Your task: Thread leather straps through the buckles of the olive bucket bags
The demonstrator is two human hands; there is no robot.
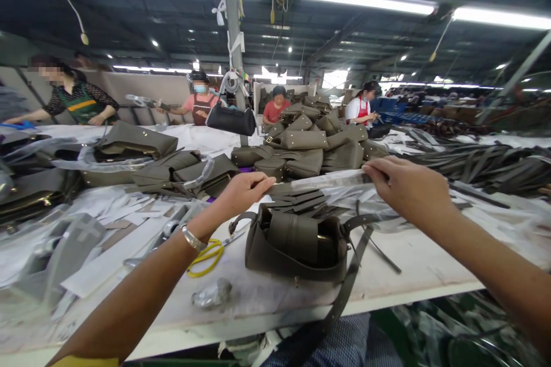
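Observation:
A grey-green strap (pixel 327 179), partly covered in clear plastic wrap, is stretched level between my two hands. My left hand (pixel 248 189) pinches its left end between thumb and fingers. At the other end my right hand (pixel 407 186) has its fingers closed on the strap. Below it stands an olive handbag (pixel 297 243) on the table, with its top open and a gold zip showing inside. A long strap (pixel 350 287) runs from the bag's right side over the table's front edge. Yellow-handled scissors (pixel 209 258) lie left of the bag.
A crumpled bit of plastic (pixel 212 293) lies near the front edge of the white table (pixel 172 321). Finished-looking bags (pixel 305 140) are heaped behind, more bags (pixel 138 143) lie left, and loose straps (pixel 486 169) are piled right. Several people work across the table.

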